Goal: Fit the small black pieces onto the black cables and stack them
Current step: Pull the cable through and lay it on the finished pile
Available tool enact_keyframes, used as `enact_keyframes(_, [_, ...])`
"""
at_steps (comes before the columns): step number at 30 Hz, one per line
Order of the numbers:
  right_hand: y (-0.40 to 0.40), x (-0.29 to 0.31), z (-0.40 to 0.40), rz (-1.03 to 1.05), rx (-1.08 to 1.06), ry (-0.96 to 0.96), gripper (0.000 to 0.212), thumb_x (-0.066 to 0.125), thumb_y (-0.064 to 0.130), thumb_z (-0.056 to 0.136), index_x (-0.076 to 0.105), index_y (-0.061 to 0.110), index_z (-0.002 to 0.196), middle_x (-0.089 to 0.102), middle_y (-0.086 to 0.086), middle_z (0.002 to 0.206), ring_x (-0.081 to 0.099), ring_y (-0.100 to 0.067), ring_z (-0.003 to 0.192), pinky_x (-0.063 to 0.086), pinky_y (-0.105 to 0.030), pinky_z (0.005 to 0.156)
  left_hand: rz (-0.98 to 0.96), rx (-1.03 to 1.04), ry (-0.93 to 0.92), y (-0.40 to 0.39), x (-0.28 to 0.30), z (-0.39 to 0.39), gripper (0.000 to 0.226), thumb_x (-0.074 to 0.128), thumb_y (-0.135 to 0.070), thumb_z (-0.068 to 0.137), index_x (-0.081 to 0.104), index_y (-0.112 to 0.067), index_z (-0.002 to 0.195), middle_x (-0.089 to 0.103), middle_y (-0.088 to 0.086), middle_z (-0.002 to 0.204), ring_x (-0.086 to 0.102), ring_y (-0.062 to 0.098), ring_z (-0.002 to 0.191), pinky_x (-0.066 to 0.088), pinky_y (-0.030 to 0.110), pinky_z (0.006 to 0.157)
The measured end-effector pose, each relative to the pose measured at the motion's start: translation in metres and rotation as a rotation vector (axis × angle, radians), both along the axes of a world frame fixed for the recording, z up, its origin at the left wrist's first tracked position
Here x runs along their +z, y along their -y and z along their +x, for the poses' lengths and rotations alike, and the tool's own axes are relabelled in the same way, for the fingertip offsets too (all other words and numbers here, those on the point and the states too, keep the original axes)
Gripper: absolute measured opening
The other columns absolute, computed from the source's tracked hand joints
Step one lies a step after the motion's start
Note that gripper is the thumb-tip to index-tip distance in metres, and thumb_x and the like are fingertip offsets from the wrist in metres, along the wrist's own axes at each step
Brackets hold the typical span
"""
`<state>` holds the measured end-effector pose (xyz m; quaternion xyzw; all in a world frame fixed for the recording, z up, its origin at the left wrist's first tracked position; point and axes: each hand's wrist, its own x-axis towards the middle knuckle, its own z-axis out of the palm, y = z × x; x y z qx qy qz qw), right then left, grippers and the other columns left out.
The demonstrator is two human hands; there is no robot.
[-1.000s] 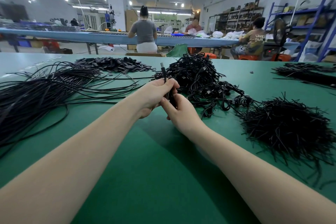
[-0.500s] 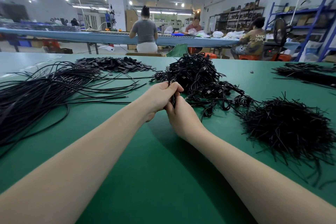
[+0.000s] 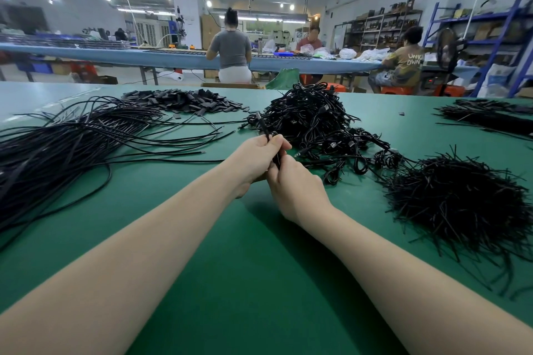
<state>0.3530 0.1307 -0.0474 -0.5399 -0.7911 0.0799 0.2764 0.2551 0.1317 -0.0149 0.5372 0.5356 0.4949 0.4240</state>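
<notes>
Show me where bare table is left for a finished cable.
Bare green table lies near, between the forearms, and between the coiled cable heap and far-right bundle. Crowded: straight cables left, thin strip pile right.

1 head view, wide-angle, forward-down over green table point(image 3: 259, 282).

The cable point(image 3: 269, 141) vanishes inside both hands; the left bundle point(image 3: 57, 153) runs off-frame.
</notes>
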Motion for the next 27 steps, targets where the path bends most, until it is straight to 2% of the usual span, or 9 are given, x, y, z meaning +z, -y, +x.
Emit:
enact_keyframes(3, [-0.002, -0.001, 0.002, 0.046, -0.04, 0.078, 0.032, 0.023, 0.032, 0.101, 0.043, 0.015, 0.12, 0.059, -0.008, 0.11, 0.056, -0.031, 0.103, 0.033, -0.041, 0.076, -0.036, -0.032, 0.05, -0.001, 0.0, 0.0, 0.032, 0.04, -0.033, 0.103, 0.064, -0.023, 0.084, 0.054, -0.003, 0.081, 0.047, 0.009, 0.064, 0.046, 0.015, 0.052])
enact_keyframes(7, [-0.006, -0.003, 0.006, 0.076, -0.101, 0.117, 0.017, 0.03, 0.022, 0.099, 0.045, 0.015, 0.093, 0.057, -0.008, 0.104, 0.057, -0.032, 0.099, 0.029, -0.039, 0.073, -0.025, -0.057, -0.008, -0.001, -0.001, -0.009, 0.038, 0.045, -0.045, 0.099, 0.072, -0.019, 0.094, 0.067, 0.004, 0.098, 0.06, 0.014, 0.084, 0.054, 0.03, 0.078])
enact_keyframes(9, [-0.007, -0.004, 0.01, 0.055, -0.105, 0.095, 0.021, 0.036, 0.014, 0.096, 0.035, 0.018, 0.075, 0.056, -0.008, 0.099, 0.055, -0.032, 0.094, 0.029, -0.04, 0.073, 0.134, 0.125, -0.275, -0.003, -0.008, -0.016, 0.048, 0.05, -0.052, 0.093, 0.072, -0.009, 0.09, 0.071, 0.005, 0.093, 0.064, 0.011, 0.08, 0.052, 0.032, 0.078])
enact_keyframes(12, [-0.013, -0.009, 0.014, 0.049, -0.135, 0.11, 0.022, 0.033, 0.015, 0.096, 0.033, 0.02, 0.075, 0.054, -0.004, 0.09, 0.052, -0.028, 0.083, 0.027, -0.039, 0.071, 0.481, 0.452, -0.682, -0.003, -0.022, -0.032, 0.024, 0.058, -0.039, 0.091, 0.059, -0.016, 0.099, 0.062, -0.001, 0.101, 0.057, 0.016, 0.092, 0.044, 0.029, 0.077])
enact_keyframes(15, [-0.016, -0.009, 0.011, 0.107, -0.128, 0.184, 0.015, 0.028, 0.023, 0.098, 0.036, 0.019, 0.085, 0.054, 0.001, 0.085, 0.048, -0.025, 0.073, 0.021, -0.037, 0.07, 0.743, 0.312, -1.285, -0.006, -0.031, -0.041, 0.044, 0.056, -0.012, 0.088, 0.048, -0.019, 0.13, 0.048, 0.003, 0.134, 0.043, 0.026, 0.126, 0.038, 0.038, 0.099])
enact_keyframes(17, [-0.016, -0.006, 0.01, 0.154, -0.01, 0.312, 0.014, 0.029, 0.019, 0.098, 0.034, 0.021, 0.085, 0.053, 0.003, 0.088, 0.054, -0.023, 0.083, 0.019, -0.036, 0.069, 0.791, 0.186, -1.47, -0.004, -0.032, -0.038, 0.043, 0.055, -0.013, 0.089, 0.051, -0.023, 0.131, 0.048, -0.002, 0.139, 0.042, 0.022, 0.132, 0.037, 0.037, 0.099])
enact_keyframes(22, [-0.02, 0.023, 0.02, 0.023, 0.145, 0.513, 0.017, 0.024, 0.021, 0.1, 0.033, 0.02, 0.086, 0.054, 0.001, 0.094, 0.05, -0.021, 0.082, 0.023, -0.037, 0.075, 0.92, 0.228, -1.598, 0.003, -0.027, -0.032, 0.012, 0.074, -0.011, 0.076, 0.065, -0.012, 0.083, 0.065, 0.003, 0.078, 0.064, 0.024, 0.069, 0.047, 0.033, 0.059])
enact_keyframes(25, [-0.021, 0.046, 0.034, 0.369, 0.163, 0.734, 0.015, 0.027, 0.02, 0.098, 0.032, 0.018, 0.084, 0.048, 0.001, 0.081, 0.049, -0.024, 0.071, 0.025, -0.039, 0.081, 0.818, 0.309, -1.508, 0.006, -0.023, -0.026, 0.02, 0.078, -0.016, 0.078, 0.06, -0.008, 0.071, 0.059, 0.005, 0.058, 0.056, 0.026, 0.044, 0.036, 0.028, 0.042])
enact_keyframes(27, [-0.019, 0.06, 0.046, 0.556, 0.194, 0.895, 0.013, 0.027, 0.018, 0.097, 0.032, 0.017, 0.086, 0.038, 0.002, 0.076, 0.044, -0.025, 0.067, 0.027, -0.039, 0.085, 0.718, 0.294, -1.399, 0.008, -0.022, -0.016, 0.019, 0.061, -0.021, 0.093, 0.059, -0.005, 0.085, 0.064, 0.01, 0.071, 0.059, 0.032, 0.053, 0.033, 0.033, 0.046])
